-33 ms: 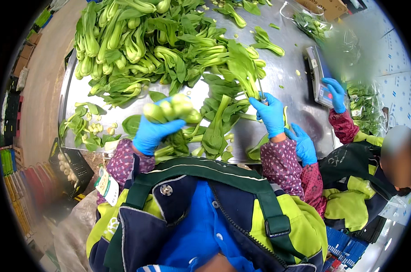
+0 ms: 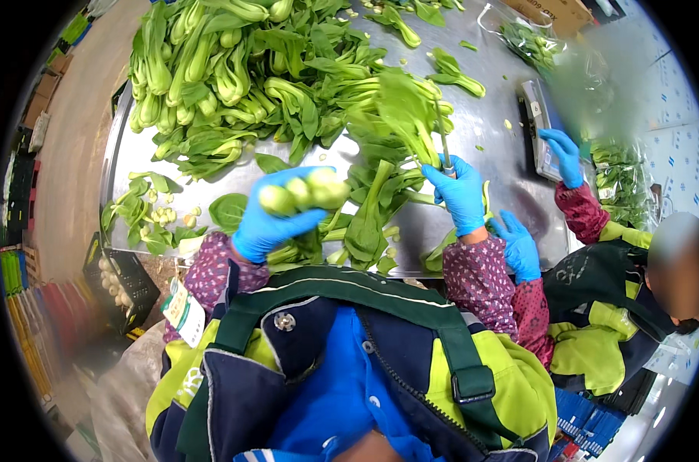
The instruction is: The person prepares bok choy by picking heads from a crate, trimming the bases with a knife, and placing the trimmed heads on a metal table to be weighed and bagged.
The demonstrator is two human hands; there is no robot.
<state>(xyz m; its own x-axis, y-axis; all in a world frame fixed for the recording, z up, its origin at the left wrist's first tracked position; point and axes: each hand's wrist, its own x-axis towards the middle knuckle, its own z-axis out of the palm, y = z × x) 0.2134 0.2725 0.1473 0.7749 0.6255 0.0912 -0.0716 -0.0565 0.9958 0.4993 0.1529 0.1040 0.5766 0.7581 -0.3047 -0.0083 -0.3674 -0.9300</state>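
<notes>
My left hand point(image 2: 268, 227), in a blue glove, is closed around several bok choy heads point(image 2: 307, 191), their pale green bases facing right above the near left part of the metal table. In my right hand point(image 2: 461, 202), also gloved, is a knife point(image 2: 442, 131) with a thin blade pointing away from me. A bok choy leaf with its stalk point(image 2: 411, 127) lies against the blade's left side, its lower end at my right fingers. Whether those fingers also pinch the stalk I cannot tell. Loose bok choy point(image 2: 368, 223) lies between my hands.
A large bok choy pile point(image 2: 234, 77) covers the far left of the table point(image 2: 496, 138). Trimmings point(image 2: 160, 215) lie near the left edge. On the right a co-worker's gloved hands point(image 2: 569, 158) are by a scale point(image 2: 546, 127) and beside my right forearm. A black crate point(image 2: 126, 285) stands lower left.
My left hand has shifted slightly right with the bok choy heads, which have tilted. The leaf by the knife has moved a little left. The co-worker's far hand has moved slightly left.
</notes>
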